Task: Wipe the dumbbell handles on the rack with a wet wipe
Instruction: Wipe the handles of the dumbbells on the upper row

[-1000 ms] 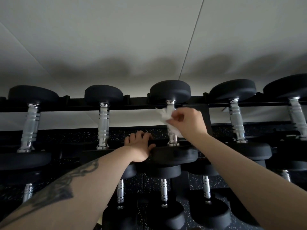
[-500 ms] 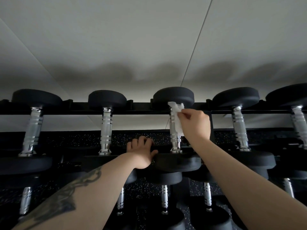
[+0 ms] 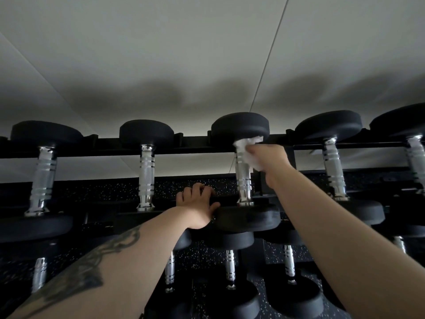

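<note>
Against pale wall panels (image 3: 161, 54), the wet wipe (image 3: 247, 150) is pinched by the right hand (image 3: 270, 161) at the middle handle (image 3: 243, 171) top, at twelve o'clock from the rail-gripping left hand (image 3: 196, 207); a downward stroke seems due next.

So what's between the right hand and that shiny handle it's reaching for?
In the head view, a crumpled white wet wipe sits between the right hand and the chrome handle.
</note>
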A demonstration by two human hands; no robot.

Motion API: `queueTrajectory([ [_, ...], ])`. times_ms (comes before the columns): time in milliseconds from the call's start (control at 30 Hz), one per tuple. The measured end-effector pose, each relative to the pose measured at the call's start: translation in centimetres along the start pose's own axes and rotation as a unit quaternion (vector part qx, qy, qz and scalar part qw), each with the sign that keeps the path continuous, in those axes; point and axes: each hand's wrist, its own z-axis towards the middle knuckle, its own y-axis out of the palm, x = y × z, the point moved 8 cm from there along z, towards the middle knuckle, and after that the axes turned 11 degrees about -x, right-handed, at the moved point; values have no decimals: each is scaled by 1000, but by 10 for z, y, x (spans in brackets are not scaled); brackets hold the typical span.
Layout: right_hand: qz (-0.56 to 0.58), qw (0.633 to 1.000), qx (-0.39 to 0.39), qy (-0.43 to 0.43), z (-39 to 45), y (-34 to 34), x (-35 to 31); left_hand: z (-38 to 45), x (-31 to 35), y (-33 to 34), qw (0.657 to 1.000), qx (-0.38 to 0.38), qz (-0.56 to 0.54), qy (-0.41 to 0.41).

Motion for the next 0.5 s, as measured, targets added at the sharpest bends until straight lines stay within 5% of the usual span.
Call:
queueTrajectory([
  [100,-135,983,54,-113,-12,-6,-9,0,1,0,1000,-5,2,1],
  [267,-191,970,106,-103,-10,-5,-20,-3,2,-2,1000,-7,3,-1],
  [333,-323,918,132,-189,-23,3,-32,-3,1,-1,1000,-7,6,-3],
  [433,-468,790,150,-367,-47,24,-42,-3,1,-1,1000,-6,5,-4],
  [500,-525,728,165,-409,-48,31,-45,-3,1,-1,1000,-5,2,-3],
])
